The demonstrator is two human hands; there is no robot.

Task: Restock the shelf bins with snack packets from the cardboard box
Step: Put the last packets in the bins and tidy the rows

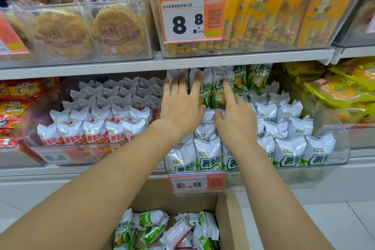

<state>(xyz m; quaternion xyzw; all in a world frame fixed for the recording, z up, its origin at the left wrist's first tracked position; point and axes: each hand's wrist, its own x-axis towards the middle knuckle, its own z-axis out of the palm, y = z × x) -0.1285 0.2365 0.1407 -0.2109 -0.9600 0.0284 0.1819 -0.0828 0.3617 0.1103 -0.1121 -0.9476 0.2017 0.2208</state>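
A clear shelf bin [324,163] on the middle shelf holds rows of white-and-green snack packets [209,156]. At its back, a few upright green packets [218,89] stand stacked on top of the rows. My left hand [181,107] lies flat with straight fingers against these upright packets. My right hand [237,115] is beside it, index finger stretched onto the same packets, a ring on one finger. Below, an open cardboard box [227,221] on the floor contains several loose green and white packets [154,227].
Left of the green bin, another clear bin holds white-and-red packets [95,128]. Red bags [14,105] sit far left, yellow bags [341,95] far right. The upper shelf carries cookie packs [65,32] and orange egg-roll packs [269,16]. A price tag [196,182] hangs on the bin front.
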